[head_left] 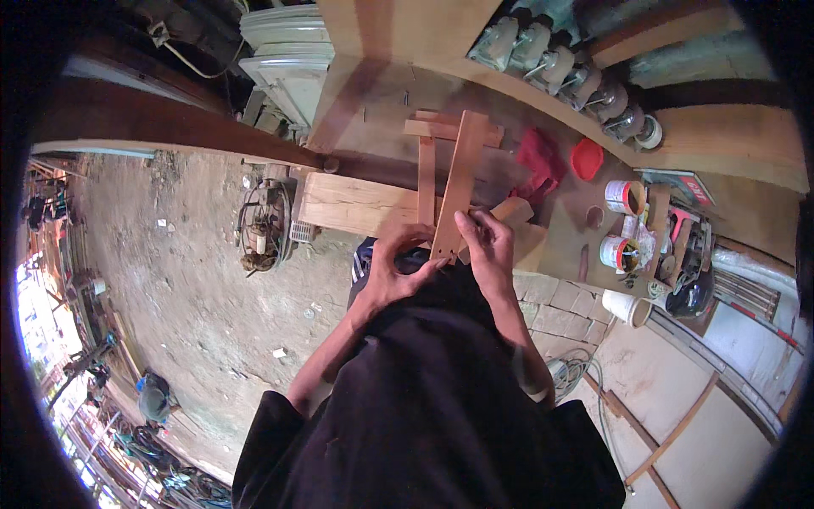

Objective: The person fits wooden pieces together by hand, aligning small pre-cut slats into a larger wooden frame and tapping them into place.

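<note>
Slat [458, 182] is the piece in hand — a reddish wooden strip whose long axis runs away from the person, tilting slightly right at the far end. Its near end sits between both hands; its far end overlaps a cross piece [449, 130] on the worktop [381, 93].

Right hand [490, 246] lies just right of the slat's near end, grip pinched on that end, fingers curled over the edge. Left hand [394, 263] is on the other side, fingers bent into a ring with the tips touching the slat's bottom corner — it looks like a light pinch, but I can't tell how firmly it closes.

Both hands are at the same end, so the slat extends straight forward from the grip; all the free length is ahead of the knuckles, none behind. Right hand is marginally nearer the slat's face.

A second, narrower strip [426, 178] runs parallel just left of the slat. A pale plank [352, 204] lies crosswise under both, near the hands.

Off to the right, well apart: red cloth [538, 161], red lid [587, 159], two tins [623, 225].
</note>
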The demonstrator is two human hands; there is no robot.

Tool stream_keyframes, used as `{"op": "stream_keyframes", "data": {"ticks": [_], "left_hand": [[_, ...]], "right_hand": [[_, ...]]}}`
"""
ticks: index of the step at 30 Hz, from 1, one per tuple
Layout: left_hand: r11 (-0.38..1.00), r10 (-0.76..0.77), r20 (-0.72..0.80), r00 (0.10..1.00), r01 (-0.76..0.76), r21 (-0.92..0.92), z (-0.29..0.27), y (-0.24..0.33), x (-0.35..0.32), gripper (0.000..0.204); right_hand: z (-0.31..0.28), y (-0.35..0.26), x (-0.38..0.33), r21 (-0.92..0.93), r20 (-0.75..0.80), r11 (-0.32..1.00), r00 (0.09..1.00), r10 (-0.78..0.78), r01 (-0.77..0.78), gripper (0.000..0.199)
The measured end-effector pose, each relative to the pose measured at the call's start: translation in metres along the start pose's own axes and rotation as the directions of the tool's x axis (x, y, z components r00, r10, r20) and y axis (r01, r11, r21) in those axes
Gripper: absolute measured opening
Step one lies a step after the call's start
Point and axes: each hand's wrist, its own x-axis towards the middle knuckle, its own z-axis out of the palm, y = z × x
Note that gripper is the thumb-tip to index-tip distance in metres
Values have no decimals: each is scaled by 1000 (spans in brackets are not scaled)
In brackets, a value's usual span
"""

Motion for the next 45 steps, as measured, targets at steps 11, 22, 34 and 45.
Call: {"op": "stream_keyframes", "data": {"ticks": [11,22,34,45], "left_hand": [[999,24,32,999,-23,-24,-6,-6,0,28],[998,15,96,995,-21,58,-11,8,7,24],[995,7,101,995,-17,101,-11,13,8,25],[973,131,-25,991,-124,193,-7,-17,-5,38]], "right_hand": [[4,8,-2,103,-12,994,999,31,-29,22],[5,6,4,1,-7,997,997,-77,77,24],[4,6,4,0,-2,998,998,-62,62,26],[2,4,6,-19,53,999,997,-47,48,26]]}}
